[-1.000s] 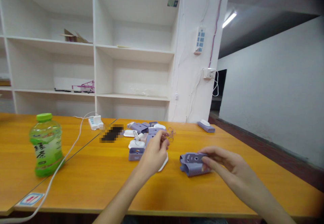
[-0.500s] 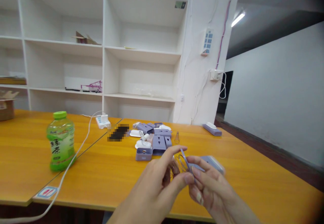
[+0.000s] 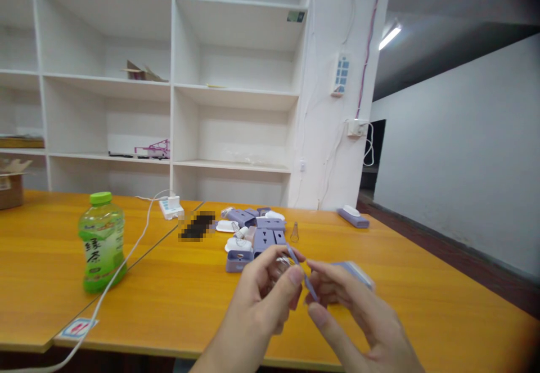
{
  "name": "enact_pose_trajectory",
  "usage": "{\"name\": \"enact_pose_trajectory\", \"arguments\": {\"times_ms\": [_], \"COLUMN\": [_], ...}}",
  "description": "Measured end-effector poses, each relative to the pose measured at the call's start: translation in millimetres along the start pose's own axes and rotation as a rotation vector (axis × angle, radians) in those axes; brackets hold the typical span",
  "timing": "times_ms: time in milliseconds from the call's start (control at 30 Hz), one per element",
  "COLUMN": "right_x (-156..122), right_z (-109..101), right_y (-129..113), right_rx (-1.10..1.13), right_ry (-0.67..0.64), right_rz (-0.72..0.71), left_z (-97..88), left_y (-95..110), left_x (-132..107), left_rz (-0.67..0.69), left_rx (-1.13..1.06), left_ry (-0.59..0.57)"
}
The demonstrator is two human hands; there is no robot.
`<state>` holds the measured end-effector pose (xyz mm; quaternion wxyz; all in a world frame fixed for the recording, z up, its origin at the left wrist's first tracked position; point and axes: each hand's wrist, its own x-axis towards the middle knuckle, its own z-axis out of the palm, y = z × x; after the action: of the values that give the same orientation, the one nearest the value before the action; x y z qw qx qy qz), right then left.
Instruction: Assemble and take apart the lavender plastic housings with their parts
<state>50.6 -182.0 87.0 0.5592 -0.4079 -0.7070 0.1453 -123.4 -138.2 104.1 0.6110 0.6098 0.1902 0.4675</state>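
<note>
inspection note: wire and thin plate handled mid-air, grip partly hidden

i watch through the head camera, taking the flat lilac piece as dial centre. it is tilted, above the table, between both hands. the left hand appears to pinch its upper part while curling round coiled wire. the right hand, at four o'clock, is half-spread about the lower end; contact i cannot tell.

i judge that an eased left thumb could let the wire spring loose or the piece drop. the standing wire spring, near twelve, could topple if knuckled. lilac housings lie at ten.

labels: the green bottle, at nine, carries large dark characters, the lower seemingly "茶"; its smaller print is illegible. the table sticker, between eight and nine, shows red marks, no readable words.
</note>
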Motion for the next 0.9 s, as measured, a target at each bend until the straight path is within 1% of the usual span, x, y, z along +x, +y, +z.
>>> {"name": "enact_pose_trajectory", "arguments": {"times_ms": [33,100,167,233,300,333,400,467,567,633,700,800,900], "right_x": [0.3,2.5,5.6,7.7,7.4,6.4,3.9,2.6,5.1,7.3,7.5,4.8,2.2], "right_z": [-2.7,-9.1,-16.9,-25.4,-33.6,-37.3,-42.9,-45.6,-45.4,-44.2,-43.4,-42.2,-40.9], "right_y": [0.5,1.2,1.2,1.0,1.8,2.7,4.5,5.4,3.3,1.1,-0.3,-1.5,-3.1], "right_rx": [-0.098,-0.236,-0.336,-0.379,-0.367,-0.352,-0.305,-0.182,0.164,0.374,0.512,0.604,0.584], "right_ry": [0.018,-0.003,-0.036,-0.072,-0.115,-0.13,-0.147,-0.162,-0.199,-0.219,-0.255,-0.298,-0.292], "right_rz": [-0.097,-0.254,-0.364,-0.429,-0.421,-0.388,-0.281,-0.169,-0.022,0.051,0.088,0.128,0.119], "left_z": [-0.9,-2.3,-2.7,-2.2,-1.2,-0.7,0.4,1.8,5.3,8.9,13.3,20.2,26.0], "left_y": [2.1,6.9,11.3,14.2,14.9,14.5,12.8,11.2,11.0,12.3,14.0,16.8,21.1], "left_x": [1.3,1.8,0.3,-1.8,-3.6,-4.3,-5.6,-7.9,-14.6,-20.1,-24.6,-29.0,-33.4], "left_rz": [-0.039,-0.14,-0.253,-0.345,-0.417,-0.444,-0.449,-0.431,-0.374,-0.327,-0.251,-0.078,0.055], "left_rx": [-0.049,-0.112,-0.124,-0.134,-0.164,-0.178,-0.173,-0.125,-0.045,-0.013,-0.001,0.066,0.207], "left_ry": [-0.018,-0.084,-0.134,-0.18,-0.227,-0.256,-0.29,-0.303,-0.306,-0.252,-0.184,-0.117,-0.016]}}
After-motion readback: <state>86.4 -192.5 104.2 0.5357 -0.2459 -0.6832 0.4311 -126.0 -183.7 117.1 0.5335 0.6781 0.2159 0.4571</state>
